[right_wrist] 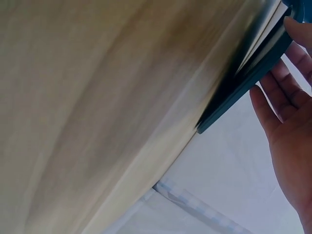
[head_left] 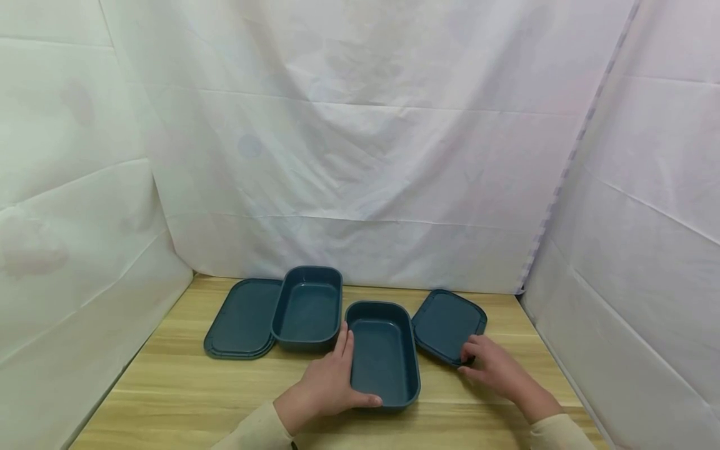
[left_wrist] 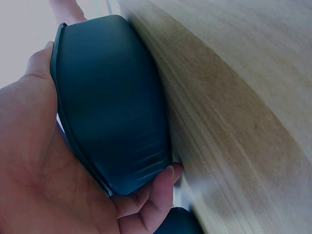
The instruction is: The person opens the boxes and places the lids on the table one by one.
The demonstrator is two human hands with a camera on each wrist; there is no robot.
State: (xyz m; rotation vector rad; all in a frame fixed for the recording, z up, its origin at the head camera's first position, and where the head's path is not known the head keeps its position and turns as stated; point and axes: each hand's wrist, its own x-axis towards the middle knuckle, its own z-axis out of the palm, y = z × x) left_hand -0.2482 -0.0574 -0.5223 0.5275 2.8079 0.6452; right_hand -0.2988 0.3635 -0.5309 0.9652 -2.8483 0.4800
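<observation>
A dark teal rectangular food container [head_left: 382, 359] stands upright on the table, its open top facing up. My left hand [head_left: 329, 381] grips it at the near left corner, thumb over the near rim and fingers along the left wall. The left wrist view shows fingertips curled against the container's side [left_wrist: 109, 102]. To its right is a matching lid [head_left: 447, 325], turned at an angle. My right hand [head_left: 495, 369] pinches that lid by its near right corner. In the right wrist view the lid's edge [right_wrist: 243, 90] slants up from the table at the held end.
A second teal container [head_left: 309, 306] stands behind and left of the first. Another lid [head_left: 244, 322] lies flat at the far left, its right edge close against that container. White cloth walls [head_left: 349, 156] border the wooden table [head_left: 185, 387] at the back and both sides.
</observation>
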